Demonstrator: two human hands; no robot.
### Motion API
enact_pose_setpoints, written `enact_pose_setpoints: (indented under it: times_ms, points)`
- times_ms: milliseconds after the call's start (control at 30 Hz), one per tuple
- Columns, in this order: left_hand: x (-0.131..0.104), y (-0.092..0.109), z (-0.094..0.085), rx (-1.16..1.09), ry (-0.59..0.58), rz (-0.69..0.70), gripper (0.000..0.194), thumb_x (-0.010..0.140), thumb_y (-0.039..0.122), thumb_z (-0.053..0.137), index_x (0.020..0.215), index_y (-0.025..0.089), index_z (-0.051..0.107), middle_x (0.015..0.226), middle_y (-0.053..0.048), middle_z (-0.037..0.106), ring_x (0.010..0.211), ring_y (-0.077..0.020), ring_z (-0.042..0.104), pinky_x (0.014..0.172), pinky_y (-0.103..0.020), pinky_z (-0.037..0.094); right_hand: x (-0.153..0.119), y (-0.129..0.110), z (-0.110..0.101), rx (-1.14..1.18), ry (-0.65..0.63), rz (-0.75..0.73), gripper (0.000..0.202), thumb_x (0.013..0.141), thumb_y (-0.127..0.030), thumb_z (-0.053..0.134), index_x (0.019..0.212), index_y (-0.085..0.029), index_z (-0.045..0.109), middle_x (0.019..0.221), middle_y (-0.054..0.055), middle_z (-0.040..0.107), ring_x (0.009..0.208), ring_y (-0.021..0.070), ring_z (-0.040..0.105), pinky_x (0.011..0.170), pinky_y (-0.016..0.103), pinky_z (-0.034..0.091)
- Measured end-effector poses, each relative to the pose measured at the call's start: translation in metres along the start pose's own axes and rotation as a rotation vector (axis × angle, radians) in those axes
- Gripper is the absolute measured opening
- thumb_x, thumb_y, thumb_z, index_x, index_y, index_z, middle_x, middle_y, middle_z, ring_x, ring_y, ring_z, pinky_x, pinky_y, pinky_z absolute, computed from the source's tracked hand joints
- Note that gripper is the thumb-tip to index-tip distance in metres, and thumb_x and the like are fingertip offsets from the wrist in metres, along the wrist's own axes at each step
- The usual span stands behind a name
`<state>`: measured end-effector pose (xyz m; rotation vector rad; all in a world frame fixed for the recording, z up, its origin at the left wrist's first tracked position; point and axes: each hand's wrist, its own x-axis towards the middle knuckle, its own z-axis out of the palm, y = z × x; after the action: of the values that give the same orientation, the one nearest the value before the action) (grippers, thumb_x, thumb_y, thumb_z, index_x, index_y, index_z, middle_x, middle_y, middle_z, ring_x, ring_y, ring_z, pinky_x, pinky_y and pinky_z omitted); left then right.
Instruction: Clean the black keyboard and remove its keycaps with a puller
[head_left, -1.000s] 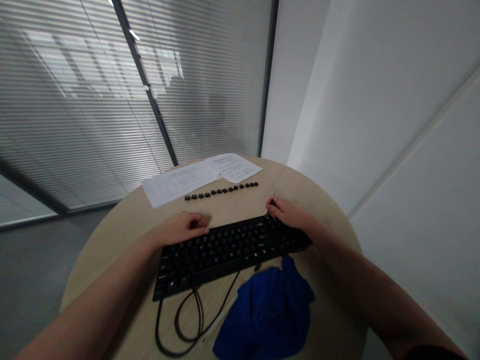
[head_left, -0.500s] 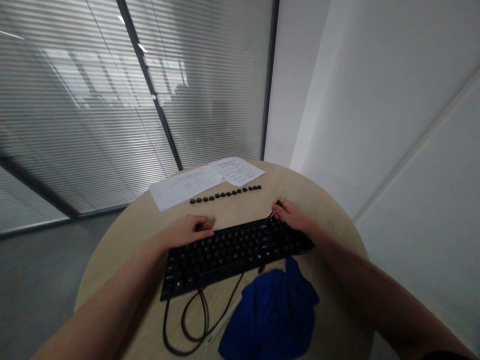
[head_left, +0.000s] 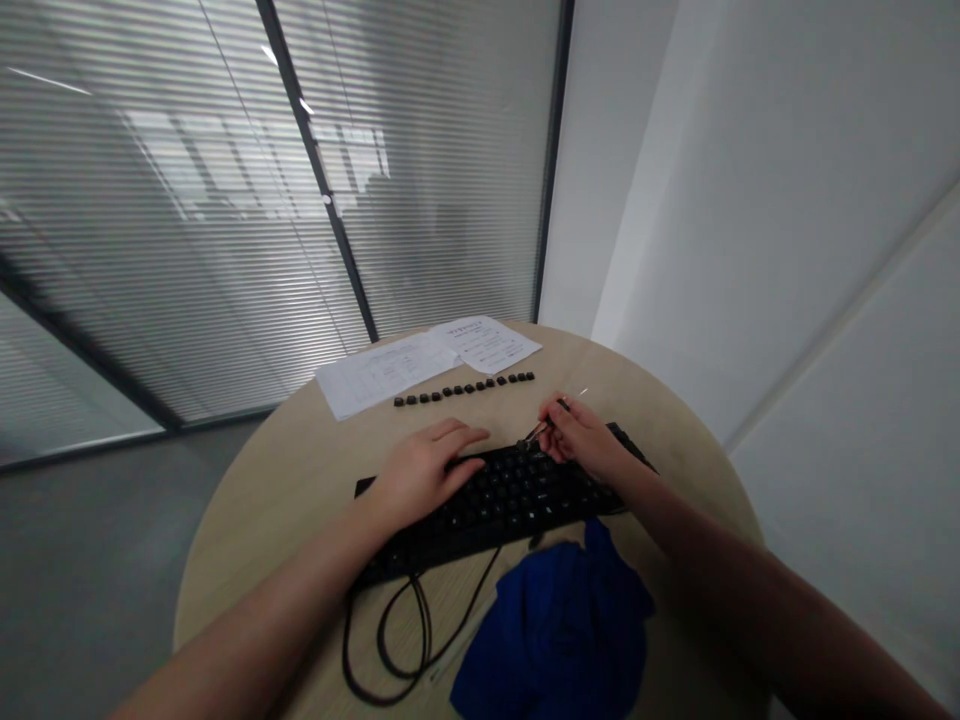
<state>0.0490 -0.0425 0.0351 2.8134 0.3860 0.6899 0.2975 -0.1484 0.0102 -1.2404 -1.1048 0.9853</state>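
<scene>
A black keyboard (head_left: 480, 520) lies at a slant across the table in front of me. My left hand (head_left: 427, 470) rests over its left back part, holding nothing, thumb and fingers stretched apart toward the right. In my right hand (head_left: 574, 435) is a keycap puller (head_left: 538, 431) with a dark handle and thin wire ends, pinched between thumb and fingers. The puller's lower end meets a dark keycap (head_left: 523, 444) at the keyboard's back edge; whether the cap is free of its seat is too small to tell. Beyond the hands, several black keycaps (head_left: 469, 387) stand in a row.
White printed sheets (head_left: 390, 370) lie at the far side of the round wooden table (head_left: 247, 520). A crumpled blue cloth (head_left: 555, 625) and a looped black cable (head_left: 382, 640) are at the near side. A white wall (head_left: 810, 250) rises on the right.
My left hand has slid right along the keyboard and its fingers have stretched out. My right hand has brought the puller leftward along the back edge. The view has shifted slightly.
</scene>
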Motion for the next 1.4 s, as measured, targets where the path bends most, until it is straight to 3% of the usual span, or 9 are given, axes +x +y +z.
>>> enact_pose_setpoints:
  times_ms: [167,333,567,667,800,1000,1233,1333,1400]
  points:
    - [-0.003,0.026,0.008,0.035,0.044,0.192,0.025,0.100,0.032,0.055,0.121,0.019,0.063,0.109,-0.008,0.071,0.095,-0.0198,0.070,0.081,-0.033,0.058,-0.014,-0.001,0.029,0.153,-0.137,0.092,0.048,0.084,-0.068,0.060,0.087,-0.022,0.049,0.059,-0.004,0.063,0.038,0.0084,0.050,0.036,0.018,0.020]
    - [-0.007,0.030,0.003,0.011,0.016,0.284,0.020,0.102,0.029,0.053,0.110,0.017,0.066,0.101,-0.007,0.073,0.089,-0.0171,0.070,0.078,-0.029,0.058,-0.020,0.001,0.030,0.184,-0.258,0.119,0.047,0.083,-0.068,0.063,0.089,-0.023,0.048,0.064,-0.001,0.065,0.040,0.0109,0.053,0.036,0.019,0.021]
    - [-0.010,0.031,-0.005,0.041,0.151,0.256,0.021,0.103,0.029,0.052,0.108,0.015,0.067,0.101,-0.007,0.073,0.089,-0.0157,0.070,0.079,-0.028,0.058,-0.017,0.005,0.006,-0.102,-0.071,-0.067,0.040,0.094,-0.054,0.048,0.069,-0.023,0.055,0.060,0.001,0.051,0.056,0.0167,0.049,0.052,0.030,0.041]
    - [-0.012,0.032,-0.006,0.076,0.172,0.270,0.024,0.103,0.030,0.051,0.109,0.015,0.068,0.100,-0.007,0.073,0.089,-0.0156,0.070,0.079,-0.028,0.058,-0.022,0.000,0.007,-0.271,-0.133,-0.113,0.042,0.098,-0.053,0.045,0.077,-0.023,0.065,0.074,0.006,0.061,0.074,0.0215,0.058,0.069,0.036,0.049]
    - [-0.013,0.033,0.001,0.076,0.174,0.281,0.026,0.104,0.031,0.048,0.114,0.016,0.068,0.104,-0.008,0.072,0.092,-0.0157,0.070,0.080,-0.027,0.058,-0.030,-0.004,0.015,-0.272,-0.214,-0.036,0.034,0.094,-0.051,0.056,0.101,-0.022,0.071,0.078,0.004,0.063,0.066,0.0178,0.056,0.062,0.032,0.047]
    - [-0.013,0.031,0.008,0.083,0.168,0.304,0.027,0.104,0.029,0.047,0.116,0.016,0.067,0.102,-0.008,0.072,0.089,-0.0162,0.069,0.076,-0.027,0.057,-0.029,-0.005,0.019,-0.401,-0.225,-0.059,0.028,0.080,-0.044,0.074,0.098,-0.023,0.075,0.082,0.004,0.069,0.074,0.0207,0.060,0.071,0.034,0.049]
    - [-0.011,0.033,0.006,0.075,0.153,0.399,0.024,0.104,0.027,0.047,0.113,0.016,0.066,0.095,-0.007,0.071,0.084,-0.0168,0.068,0.071,-0.027,0.055,-0.030,-0.016,0.022,-0.471,-0.356,-0.045,0.020,0.081,-0.039,0.073,0.089,-0.021,0.074,0.077,0.001,0.066,0.073,0.0184,0.057,0.069,0.031,0.046]
    - [-0.012,0.021,-0.001,0.041,0.144,0.363,0.033,0.103,0.037,0.050,0.128,0.018,0.060,0.099,-0.007,0.071,0.085,-0.0177,0.068,0.073,-0.029,0.055,-0.013,-0.014,0.006,-0.529,-0.271,-0.013,0.027,0.080,-0.042,0.074,0.096,-0.021,0.075,0.078,0.002,0.068,0.073,0.0188,0.060,0.070,0.031,0.048]
    - [-0.012,0.004,-0.009,0.073,0.159,0.261,0.035,0.102,0.042,0.049,0.122,0.018,0.064,0.093,-0.007,0.071,0.081,-0.0186,0.067,0.071,-0.030,0.053,0.015,-0.008,-0.014,-0.624,-0.141,-0.047,0.031,0.082,-0.044,0.072,0.100,-0.020,0.075,0.082,0.003,0.071,0.075,0.0195,0.062,0.071,0.032,0.049]
